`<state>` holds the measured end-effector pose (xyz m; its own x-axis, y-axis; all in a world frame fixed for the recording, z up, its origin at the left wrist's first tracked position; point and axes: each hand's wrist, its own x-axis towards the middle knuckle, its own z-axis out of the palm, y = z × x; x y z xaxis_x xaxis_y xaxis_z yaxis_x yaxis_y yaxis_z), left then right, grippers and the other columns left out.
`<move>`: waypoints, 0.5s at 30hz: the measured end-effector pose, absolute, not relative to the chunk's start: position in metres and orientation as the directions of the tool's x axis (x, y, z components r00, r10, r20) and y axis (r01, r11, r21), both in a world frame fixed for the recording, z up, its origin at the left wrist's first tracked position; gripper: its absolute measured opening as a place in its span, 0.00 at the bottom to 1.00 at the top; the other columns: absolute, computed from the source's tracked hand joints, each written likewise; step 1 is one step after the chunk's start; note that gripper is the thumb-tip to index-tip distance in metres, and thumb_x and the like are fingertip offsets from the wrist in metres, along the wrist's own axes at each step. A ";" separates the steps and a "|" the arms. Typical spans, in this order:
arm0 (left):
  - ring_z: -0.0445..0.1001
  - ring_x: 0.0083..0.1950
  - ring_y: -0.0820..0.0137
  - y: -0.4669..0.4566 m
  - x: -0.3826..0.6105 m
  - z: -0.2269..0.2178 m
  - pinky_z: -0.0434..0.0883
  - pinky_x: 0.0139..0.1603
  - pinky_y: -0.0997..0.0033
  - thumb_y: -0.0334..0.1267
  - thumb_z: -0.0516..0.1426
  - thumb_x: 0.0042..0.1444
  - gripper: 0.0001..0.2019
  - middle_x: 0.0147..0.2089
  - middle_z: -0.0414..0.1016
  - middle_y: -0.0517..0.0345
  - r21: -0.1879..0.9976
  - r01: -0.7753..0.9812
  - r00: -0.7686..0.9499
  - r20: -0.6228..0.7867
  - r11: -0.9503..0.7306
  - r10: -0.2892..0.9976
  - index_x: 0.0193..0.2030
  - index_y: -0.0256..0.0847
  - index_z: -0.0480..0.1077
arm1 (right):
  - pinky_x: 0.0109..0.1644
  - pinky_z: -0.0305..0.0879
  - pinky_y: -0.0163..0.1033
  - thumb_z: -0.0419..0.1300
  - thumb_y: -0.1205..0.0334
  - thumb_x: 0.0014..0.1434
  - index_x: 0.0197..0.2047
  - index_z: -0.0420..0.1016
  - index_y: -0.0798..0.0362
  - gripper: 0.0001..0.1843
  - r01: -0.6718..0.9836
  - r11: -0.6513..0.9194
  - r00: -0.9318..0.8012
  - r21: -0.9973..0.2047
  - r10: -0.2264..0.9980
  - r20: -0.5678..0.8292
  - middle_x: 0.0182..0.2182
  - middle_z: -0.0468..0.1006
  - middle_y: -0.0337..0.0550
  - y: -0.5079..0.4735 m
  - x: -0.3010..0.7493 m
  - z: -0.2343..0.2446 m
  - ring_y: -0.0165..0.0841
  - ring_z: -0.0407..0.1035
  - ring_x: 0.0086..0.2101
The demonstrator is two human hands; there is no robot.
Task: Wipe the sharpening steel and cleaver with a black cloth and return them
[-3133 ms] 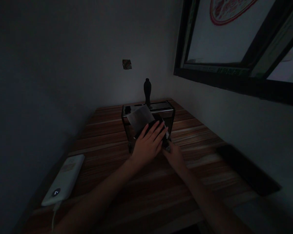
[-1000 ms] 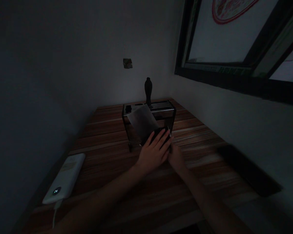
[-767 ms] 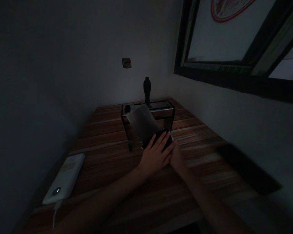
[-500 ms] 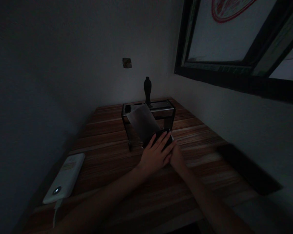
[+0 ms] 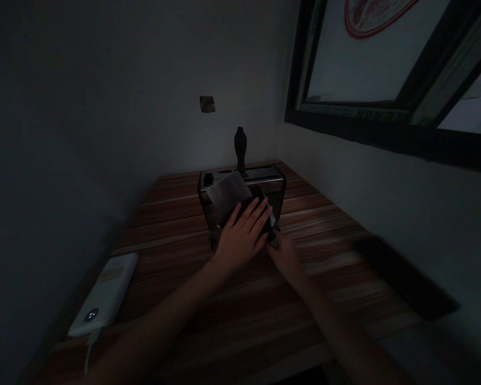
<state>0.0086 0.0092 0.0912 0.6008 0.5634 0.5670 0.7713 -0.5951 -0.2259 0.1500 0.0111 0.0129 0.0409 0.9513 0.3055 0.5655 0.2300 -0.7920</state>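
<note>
A broad-bladed cleaver (image 5: 227, 191) tilts up to the left in front of the knife rack, its wide grey blade partly covered. My right hand (image 5: 285, 256) is closed around its lower right end, where the handle is mostly hidden. Across the blade lies a dark cloth (image 5: 257, 191). My left hand (image 5: 239, 238) presses this cloth onto the blade, fingers long and slightly spread, thumb hidden. Just behind stands the knife rack (image 5: 264, 172), with a slotted metal top and dark side frames. A dark, rounded handle (image 5: 240, 148) sticks upright out of it.
On the wood-grain table (image 5: 164, 235), a white power bank (image 5: 108, 291) with a cable lies at the left. A long black slab (image 5: 404, 278), blurred, lies along the right wall. A dark-framed window (image 5: 353, 128) is above it. The room is dim.
My left hand and the dark cloth have slid up and left along the blade, covering more of it. More of my right hand's grip shows now.
</note>
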 end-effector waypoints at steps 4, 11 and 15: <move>0.44 0.65 0.65 0.017 0.001 0.102 0.42 0.63 0.55 0.39 0.45 0.58 0.24 0.64 0.48 0.55 -0.187 0.791 0.555 0.618 -0.582 0.556 0.61 0.39 0.49 | 0.33 0.63 0.36 0.55 0.60 0.49 0.43 0.70 0.54 0.16 0.597 0.202 0.056 -0.777 0.955 0.291 0.31 0.76 0.45 0.011 0.149 0.013 0.35 0.70 0.31; 0.42 0.65 0.65 0.027 -0.008 0.123 0.41 0.63 0.54 0.37 0.45 0.58 0.24 0.64 0.47 0.54 -0.110 0.833 0.464 0.672 -0.543 0.577 0.62 0.40 0.48 | 0.31 0.62 0.35 0.54 0.58 0.51 0.40 0.71 0.55 0.15 0.598 0.194 0.056 -0.778 0.958 0.282 0.27 0.76 0.44 0.010 0.148 0.016 0.34 0.69 0.29; 0.41 0.65 0.64 0.032 -0.013 0.130 0.41 0.63 0.54 0.37 0.44 0.58 0.24 0.65 0.46 0.54 -0.080 0.844 0.427 0.698 -0.530 0.575 0.62 0.39 0.47 | 0.32 0.62 0.35 0.54 0.58 0.51 0.40 0.71 0.55 0.15 0.589 0.195 0.057 -0.785 0.958 0.281 0.28 0.76 0.44 0.009 0.148 0.016 0.34 0.69 0.29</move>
<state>-0.0128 0.0320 0.1304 0.4267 0.5750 0.6981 0.8444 -0.5298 -0.0797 0.1479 0.0086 0.0164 0.0565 0.9582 0.2805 0.5886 0.1950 -0.7845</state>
